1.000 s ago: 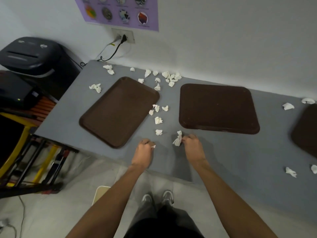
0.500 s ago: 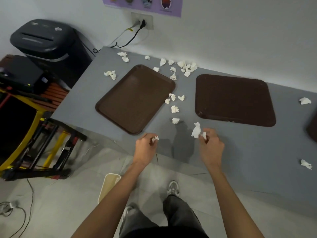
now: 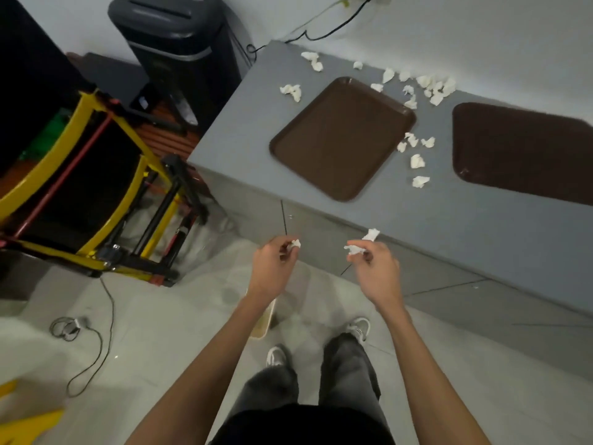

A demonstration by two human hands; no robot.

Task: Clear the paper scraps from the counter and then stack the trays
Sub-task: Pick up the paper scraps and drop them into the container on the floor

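My left hand [image 3: 272, 268] pinches a small white paper scrap [image 3: 295, 244] in front of the grey counter [image 3: 244, 130], off its near edge. My right hand [image 3: 375, 268] holds crumpled white scraps [image 3: 356, 249], one sticking up above the fingers. Two brown trays lie on the counter: one tilted tray [image 3: 340, 139] at the left and a second tray [image 3: 519, 149] cut off by the right edge. Several loose scraps [image 3: 417, 161] lie between the trays, several more [image 3: 433, 86] along the wall, and one cluster [image 3: 292, 91] lies left of the tilted tray.
A cream bin [image 3: 264, 319] stands on the floor below my hands, mostly hidden by my left forearm. A dark shredder [image 3: 179, 43] stands left of the counter beside a yellow and black frame [image 3: 96, 175]. A loose cable [image 3: 93, 348] lies on the tiled floor.
Both hands have drawn back from the counter top with their scraps and now hang over the floor in front of it. The view has swung down and to the left.
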